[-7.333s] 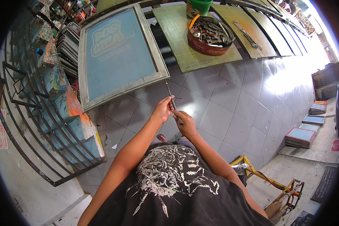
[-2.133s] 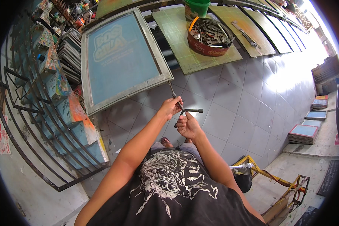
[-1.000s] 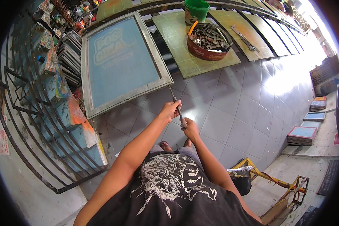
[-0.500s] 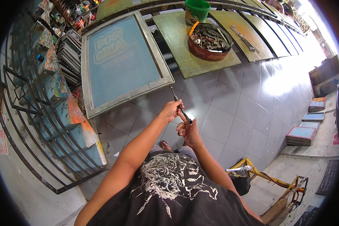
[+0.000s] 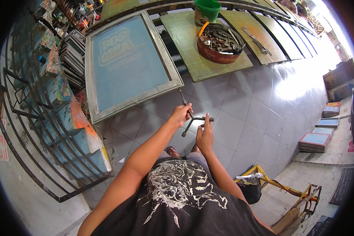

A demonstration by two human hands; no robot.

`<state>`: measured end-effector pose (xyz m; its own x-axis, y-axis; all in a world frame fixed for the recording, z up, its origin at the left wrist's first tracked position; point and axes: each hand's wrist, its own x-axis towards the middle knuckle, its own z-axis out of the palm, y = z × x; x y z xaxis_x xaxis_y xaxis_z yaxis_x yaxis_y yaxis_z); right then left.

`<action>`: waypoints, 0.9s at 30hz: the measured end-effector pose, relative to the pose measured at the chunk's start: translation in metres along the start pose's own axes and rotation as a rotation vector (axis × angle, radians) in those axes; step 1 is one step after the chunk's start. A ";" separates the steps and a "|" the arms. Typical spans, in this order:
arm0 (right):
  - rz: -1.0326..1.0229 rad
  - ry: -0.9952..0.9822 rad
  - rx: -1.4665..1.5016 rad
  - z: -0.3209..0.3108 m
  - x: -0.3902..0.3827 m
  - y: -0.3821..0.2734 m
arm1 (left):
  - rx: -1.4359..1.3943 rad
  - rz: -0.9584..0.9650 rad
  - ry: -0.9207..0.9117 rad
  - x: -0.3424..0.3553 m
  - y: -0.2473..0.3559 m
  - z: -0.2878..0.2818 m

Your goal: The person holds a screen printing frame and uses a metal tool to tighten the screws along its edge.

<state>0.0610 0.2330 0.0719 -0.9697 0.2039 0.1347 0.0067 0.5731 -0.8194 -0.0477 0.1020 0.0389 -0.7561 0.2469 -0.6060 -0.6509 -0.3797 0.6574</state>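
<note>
My left hand (image 5: pixel 181 114) is wrapped round the shaft of a dark Y-shaped socket wrench (image 5: pixel 190 124). The shaft runs forward to a metal rod (image 5: pixel 181 93) that meets the near right corner of a large screen-printing frame (image 5: pixel 130 101). Two arms of the wrench spread toward me, one down to the left and one out to the right. Against the right-hand arm lies my right hand (image 5: pixel 204 137), fingers mostly stretched out and not wrapped round it. Blue mesh with a pale lettered design fills the frame.
Beyond the frame, a round red tin (image 5: pixel 219 57) of tools and a green bucket (image 5: pixel 207 13) stand on a greenish board (image 5: pixel 192 69). Pliers (image 5: pixel 257 40) lie on another board. Black metal railing (image 5: pixel 31 135) is at left; stacked frames (image 5: pixel 314 142) are at right.
The socket wrench has turned about its shaft, so its two arms now show spread apart. My right hand has shifted slightly right with its fingers straighter; my left hand keeps its hold.
</note>
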 end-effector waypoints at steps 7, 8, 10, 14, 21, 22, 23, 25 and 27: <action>0.438 -0.592 0.583 0.053 0.001 0.054 | 0.150 0.006 -0.007 -0.005 0.010 0.001; 0.471 -0.700 0.570 0.054 0.000 0.042 | 0.191 0.021 -0.015 -0.005 0.012 0.000; 0.641 -0.842 0.816 0.053 -0.008 0.022 | 0.237 0.021 -0.027 -0.005 0.014 -0.003; 0.527 -0.813 0.935 0.019 -0.012 -0.015 | 0.158 -0.011 -0.025 -0.007 0.017 -0.003; 0.243 -0.798 0.916 -0.004 -0.025 0.000 | -0.153 -0.150 -0.159 -0.011 0.021 0.011; 0.260 -0.794 0.973 -0.002 -0.025 0.001 | -0.160 -0.143 -0.160 -0.008 0.019 0.010; 0.276 -0.791 1.030 -0.002 -0.025 0.002 | -0.167 -0.135 -0.161 -0.005 0.016 0.008; 0.234 -0.709 0.900 -0.008 -0.018 -0.004 | -0.193 -0.120 -0.172 -0.001 0.010 0.005; 0.143 -0.565 0.696 -0.010 -0.011 0.005 | -0.224 -0.103 -0.199 0.003 0.007 0.005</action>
<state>0.0745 0.2419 0.0720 -0.9475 -0.2888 -0.1375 0.1653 -0.0740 -0.9835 -0.0549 0.1046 0.0441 -0.6997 0.4557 -0.5503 -0.7105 -0.5248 0.4688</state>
